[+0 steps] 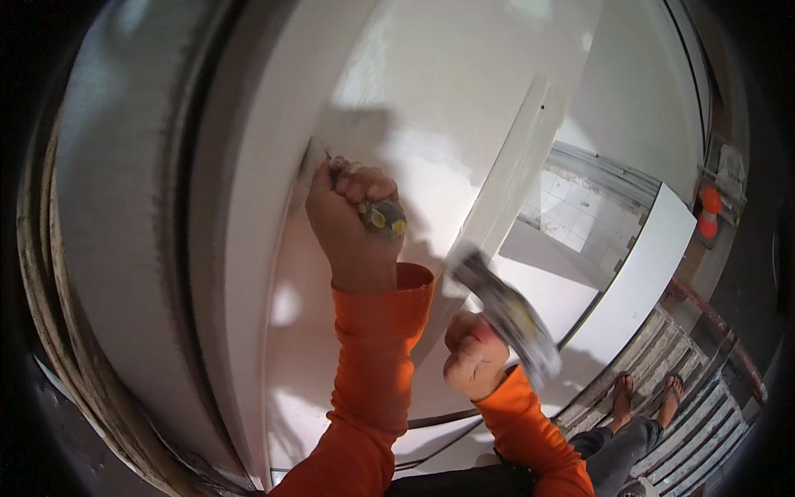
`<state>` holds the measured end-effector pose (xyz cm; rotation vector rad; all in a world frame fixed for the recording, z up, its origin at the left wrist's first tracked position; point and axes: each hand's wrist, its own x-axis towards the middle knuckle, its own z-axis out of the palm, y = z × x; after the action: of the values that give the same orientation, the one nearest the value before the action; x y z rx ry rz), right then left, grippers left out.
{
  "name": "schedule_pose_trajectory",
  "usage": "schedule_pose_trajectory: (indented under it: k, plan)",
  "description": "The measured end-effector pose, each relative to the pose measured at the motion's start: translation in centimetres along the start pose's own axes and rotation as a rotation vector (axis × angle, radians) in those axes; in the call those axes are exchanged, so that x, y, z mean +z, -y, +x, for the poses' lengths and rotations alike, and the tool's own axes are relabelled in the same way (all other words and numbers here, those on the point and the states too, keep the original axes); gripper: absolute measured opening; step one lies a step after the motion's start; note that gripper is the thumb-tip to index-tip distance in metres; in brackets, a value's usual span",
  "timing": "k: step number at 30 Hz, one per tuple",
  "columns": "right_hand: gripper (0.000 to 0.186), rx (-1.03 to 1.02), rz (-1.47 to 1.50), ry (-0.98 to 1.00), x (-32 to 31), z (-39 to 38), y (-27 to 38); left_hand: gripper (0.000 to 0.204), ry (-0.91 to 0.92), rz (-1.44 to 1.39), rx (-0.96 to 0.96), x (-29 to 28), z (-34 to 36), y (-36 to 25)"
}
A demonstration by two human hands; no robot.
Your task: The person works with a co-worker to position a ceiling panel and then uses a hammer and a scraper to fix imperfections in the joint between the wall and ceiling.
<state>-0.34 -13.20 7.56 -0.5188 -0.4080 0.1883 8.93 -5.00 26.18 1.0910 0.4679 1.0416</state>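
Observation:
My left hand (352,203), raised against the white wall, is closed round the dark and yellow handle (384,219) of a tool. The handle's butt sticks out below my fingers. Its other end points into the corner by the pale column, and my fist hides most of it, so its kind is unclear. Lower and to the right, my right hand (474,358) makes a fist on a hammer (507,308). The hammer's head is smeared by motion and stands apart from the handle in my left hand. Orange sleeves cover both forearms.
A large pale column (273,166) rises close on the left. Right of my hands a white strip of board (520,157) leans slantwise beside an opening with white tiles (571,207). At lower right are sandalled feet (623,402) on a slatted platform (687,431); an orange cone (709,212) stands beyond.

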Motion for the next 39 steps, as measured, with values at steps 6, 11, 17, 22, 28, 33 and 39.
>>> schedule_pose_trajectory:
  k: [6, 11, 17, 22, 28, 33, 39]
  plan:
    - [0.031, 0.146, -0.233, 0.124, -2.3, 1.3, 2.0, 0.025, 0.022, 0.015, -0.061, -3.3, 0.9, 0.5]
    - [0.040, 0.309, -0.230, 0.045, -6.4, 0.1, 2.7, 0.032, 0.001, 0.206, -0.301, -6.5, -2.6, 6.1]
    - [0.041, 0.356, -0.162, -0.006, -7.1, -0.1, 2.5, 0.033, 0.072, 0.165, -0.087, -6.7, -2.4, 5.8]
    - [0.040, 0.401, -0.186, 0.080, -6.7, 0.1, 3.0, 0.027, 0.051, 0.256, 0.153, -4.1, -0.5, 4.7]
    - [0.040, 0.380, -0.214, 0.066, -6.4, -0.1, 2.4, 0.021, 0.015, 0.209, 0.194, -2.9, -0.2, 4.6]
    - [0.040, 0.358, -0.205, 0.059, -6.7, -0.1, 1.6, 0.018, 0.039, 0.125, 0.189, -2.2, -0.3, 4.5]
    - [0.041, 0.337, -0.226, 0.054, -6.8, -0.1, 1.5, 0.019, 0.022, 0.103, 0.135, -1.9, -0.5, 3.9]
